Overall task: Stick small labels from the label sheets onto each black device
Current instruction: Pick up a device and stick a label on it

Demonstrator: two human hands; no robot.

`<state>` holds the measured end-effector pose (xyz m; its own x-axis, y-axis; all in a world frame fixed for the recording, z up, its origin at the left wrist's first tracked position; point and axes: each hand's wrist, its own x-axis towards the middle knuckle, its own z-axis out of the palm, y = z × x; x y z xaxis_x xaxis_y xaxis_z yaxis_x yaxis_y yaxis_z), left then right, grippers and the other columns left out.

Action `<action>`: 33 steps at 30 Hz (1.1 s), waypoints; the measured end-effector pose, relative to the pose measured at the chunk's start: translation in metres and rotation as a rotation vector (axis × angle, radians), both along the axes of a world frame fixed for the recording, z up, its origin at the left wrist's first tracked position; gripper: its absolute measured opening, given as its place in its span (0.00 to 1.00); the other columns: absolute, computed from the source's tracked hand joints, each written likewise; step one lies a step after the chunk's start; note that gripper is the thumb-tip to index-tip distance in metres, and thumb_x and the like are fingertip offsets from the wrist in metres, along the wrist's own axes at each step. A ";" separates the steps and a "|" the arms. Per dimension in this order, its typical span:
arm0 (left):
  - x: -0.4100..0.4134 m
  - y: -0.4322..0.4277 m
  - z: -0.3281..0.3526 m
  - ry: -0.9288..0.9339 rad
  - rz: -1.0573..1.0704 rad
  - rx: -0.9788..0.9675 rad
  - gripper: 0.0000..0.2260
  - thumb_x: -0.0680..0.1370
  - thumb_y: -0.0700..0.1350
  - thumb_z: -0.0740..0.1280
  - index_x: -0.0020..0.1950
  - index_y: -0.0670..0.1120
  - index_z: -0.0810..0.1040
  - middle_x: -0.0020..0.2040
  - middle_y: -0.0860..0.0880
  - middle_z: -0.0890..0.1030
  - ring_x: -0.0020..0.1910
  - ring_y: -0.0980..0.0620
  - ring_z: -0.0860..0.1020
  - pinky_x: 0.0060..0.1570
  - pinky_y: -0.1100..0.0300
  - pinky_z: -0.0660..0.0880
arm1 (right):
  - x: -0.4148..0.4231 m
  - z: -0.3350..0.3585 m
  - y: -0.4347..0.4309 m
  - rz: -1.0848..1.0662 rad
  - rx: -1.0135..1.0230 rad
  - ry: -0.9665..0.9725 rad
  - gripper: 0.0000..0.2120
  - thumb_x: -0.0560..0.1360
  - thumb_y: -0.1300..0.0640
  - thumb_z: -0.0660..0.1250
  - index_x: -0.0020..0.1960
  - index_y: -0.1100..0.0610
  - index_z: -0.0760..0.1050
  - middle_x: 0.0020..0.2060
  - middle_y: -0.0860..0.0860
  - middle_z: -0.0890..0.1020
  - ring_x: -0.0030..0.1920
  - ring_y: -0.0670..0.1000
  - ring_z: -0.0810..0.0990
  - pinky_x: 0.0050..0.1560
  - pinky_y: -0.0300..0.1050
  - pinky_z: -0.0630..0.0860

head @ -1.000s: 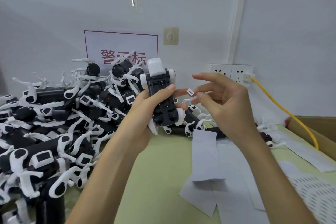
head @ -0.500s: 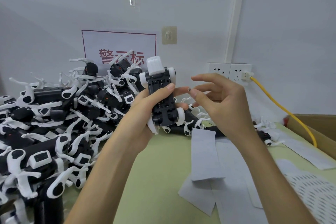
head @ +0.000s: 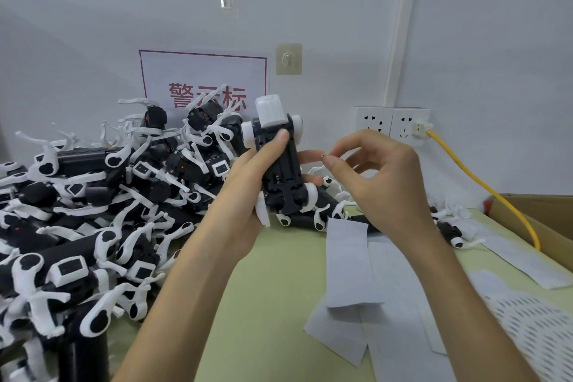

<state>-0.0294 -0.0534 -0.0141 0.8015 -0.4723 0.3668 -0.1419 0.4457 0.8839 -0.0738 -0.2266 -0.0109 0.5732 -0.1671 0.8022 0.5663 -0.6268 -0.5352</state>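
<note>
My left hand (head: 245, 198) grips the black device (head: 280, 170) upright above the table's (head: 263, 304) bare green middle, device pile (head: 93, 195) crowding left, label sheets (head: 350, 267) right; my right hand (head: 384, 186) pinches a label (head: 324, 155), barely discernible

One black device (head: 280, 164) stood upright in the left hand (head: 245, 195), clear of the worktop (head: 263, 304); white cap on top, white knobs at the corners. Small label (head: 323, 155) pinched at right hand (head: 381, 180) fingertips, just beside the device, print unreadable. Label sheets (head: 348, 260) lay overlapping below. More devices (head: 77, 211) were heaped at left.
</note>
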 end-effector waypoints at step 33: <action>-0.006 -0.014 0.003 0.358 0.101 -0.446 0.19 0.86 0.57 0.54 0.56 0.47 0.79 0.48 0.48 0.87 0.53 0.49 0.85 0.62 0.49 0.77 | -0.001 -0.018 0.074 1.230 1.145 0.457 0.22 0.72 0.60 0.63 0.63 0.55 0.82 0.25 0.50 0.68 0.23 0.46 0.54 0.18 0.35 0.58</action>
